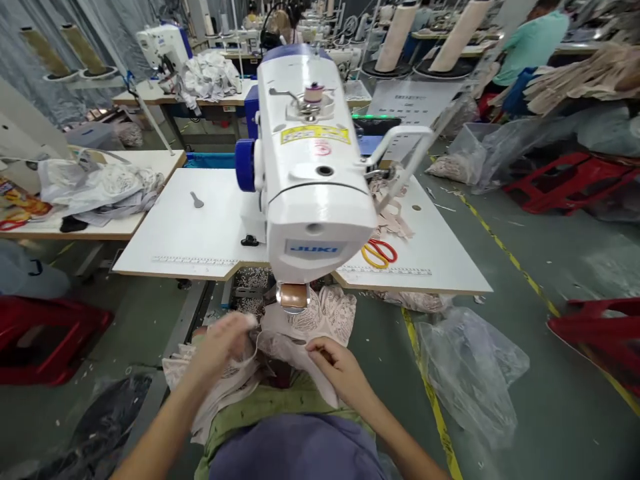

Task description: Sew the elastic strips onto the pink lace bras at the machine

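Observation:
A white sewing machine (320, 200) marked JUKI stands in front of me. Below its needle end lies a pale beige bra (330, 317) with lace on it, its band hanging towards my lap. My right hand (343, 373) pinches the edge of that band between thumb and fingers. My left hand (223, 343) is raised beside the bra, left of the needle area; motion smears its fingers, and something white covers one fingertip. More beige lace pieces (215, 393) lie across my lap under the left forearm. The needle itself is hidden behind the machine head.
Scissors with red and yellow handles (379, 253) lie on the white machine table (200, 230), right of the machine, near beige fabric strips (395, 217). Red stools (50, 340) stand at both sides. Plastic bags (470, 367) lie on the floor. A person in turquoise (535, 47) sits at the back right.

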Motion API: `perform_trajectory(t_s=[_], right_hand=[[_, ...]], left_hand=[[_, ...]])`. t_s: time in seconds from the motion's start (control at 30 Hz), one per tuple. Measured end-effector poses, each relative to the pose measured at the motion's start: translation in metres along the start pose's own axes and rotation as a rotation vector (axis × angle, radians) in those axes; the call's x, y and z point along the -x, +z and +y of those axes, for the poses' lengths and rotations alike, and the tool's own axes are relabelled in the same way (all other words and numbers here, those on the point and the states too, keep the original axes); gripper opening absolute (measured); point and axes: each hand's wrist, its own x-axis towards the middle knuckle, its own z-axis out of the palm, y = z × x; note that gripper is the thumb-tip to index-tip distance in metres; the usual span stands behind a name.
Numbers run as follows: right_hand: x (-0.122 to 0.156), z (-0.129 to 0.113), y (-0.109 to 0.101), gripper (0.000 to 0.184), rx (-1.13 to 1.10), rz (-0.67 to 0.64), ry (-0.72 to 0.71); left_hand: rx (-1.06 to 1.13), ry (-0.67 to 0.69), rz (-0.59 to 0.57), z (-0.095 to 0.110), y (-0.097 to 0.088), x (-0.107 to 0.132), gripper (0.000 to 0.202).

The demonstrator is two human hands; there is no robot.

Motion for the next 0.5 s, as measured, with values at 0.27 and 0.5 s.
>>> perform_trajectory(t_s=[0.27, 0.5], right_hand=[[-0.012, -0.047, 0.000, 0.036, -0.006, -0.160, -0.064], [-0.025, -0.045, -0.006, 0.009, 0.289, -0.288, -0.157]], left_hand=[[-0.426, 0.147, -0.246, -0.031, 0.057, 0.013, 0.035], [-0.777, 0.326, -0.237, -0.076, 0.049, -0.012, 0.037]])
